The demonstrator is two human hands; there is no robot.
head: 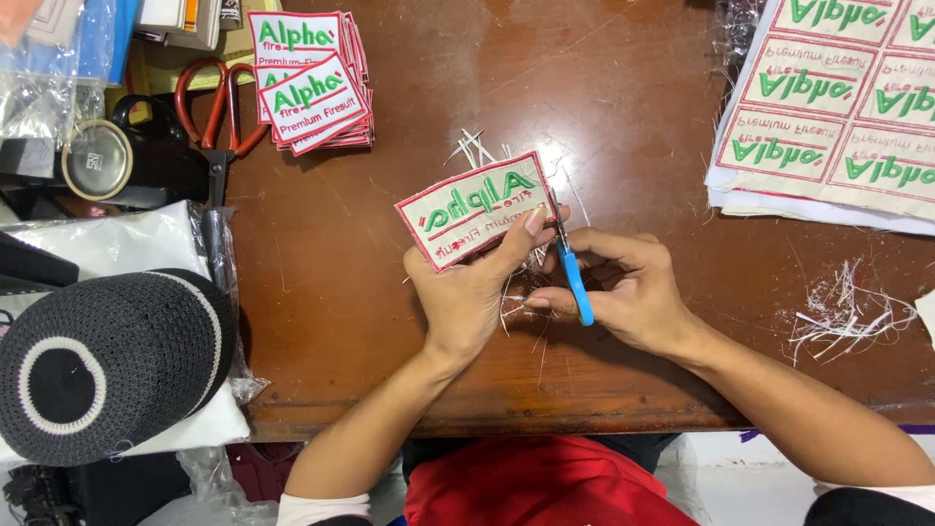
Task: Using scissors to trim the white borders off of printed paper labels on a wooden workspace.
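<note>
At the centre of the frame, over the table (390, 321), the left hand (466, 292) pinches a patch (475, 207) from below; just to its right the right hand (623, 290) holds small snips (573, 273), whose tip touches the patch's right edge. Thread scraps (521, 287) lie on the table under both hands. A stack of patches (314, 83) sits in the upper left, with large scissors (216, 122) just left of it. A cap (102, 365) rests at the lower left. Uncut patch sheets (828, 107) fill the upper right; below them, at the right edge, lies a pile of trimmings (847, 312)
</note>
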